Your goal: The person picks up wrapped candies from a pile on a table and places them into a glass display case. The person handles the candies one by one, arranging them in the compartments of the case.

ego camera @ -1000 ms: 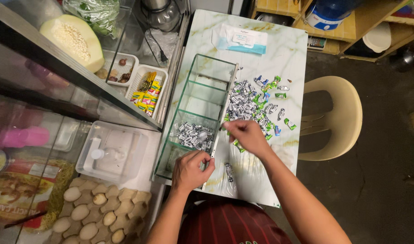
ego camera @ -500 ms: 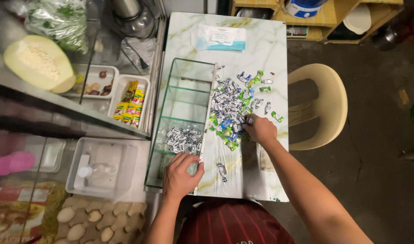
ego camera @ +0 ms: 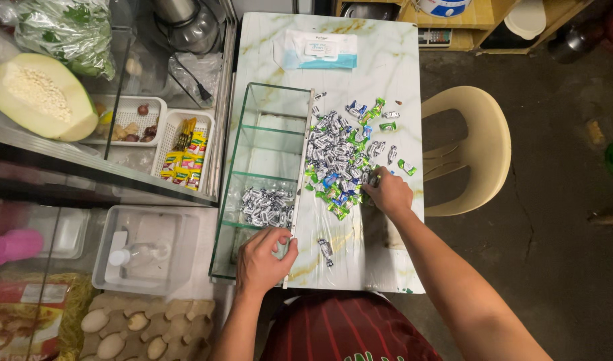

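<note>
**Right hand settles at the edge of the sweet pile**

Barely shifted from half a second back, the right hand (ego camera: 389,194) stays at the near right edge of the heap, where a second ago it was over by the glass wall. Nearest the body, the left hand (ego camera: 264,257) curls its fingers (ego camera: 284,242) over the near corner of the clear glass tray with four compartments (ego camera: 234,175), gripping the rim. Just right of those fingers lies one stray silver-wrapped sweet (ego camera: 326,249) on the white marble-patterned tabletop (ego camera: 393,73).

Further out, the right hand's fingertips (ego camera: 373,177) press into the loose pile of silver, green and blue wrapped sweets (ego camera: 343,154). They are bunched as if pinching, but whether a sweet is caught between them I cannot tell. Left of them, across the glass wall, the second compartment holds a small batch of silver sweets (ego camera: 266,206); the two beyond look bare.

Risk, as I judge it: the pile spreads towards the table's right edge, so a careless sweep could send sweets off towards the beige plastic chair (ego camera: 483,144). Beyond the fingertips sits a white and blue pack of wipes (ego camera: 320,50).
</note>
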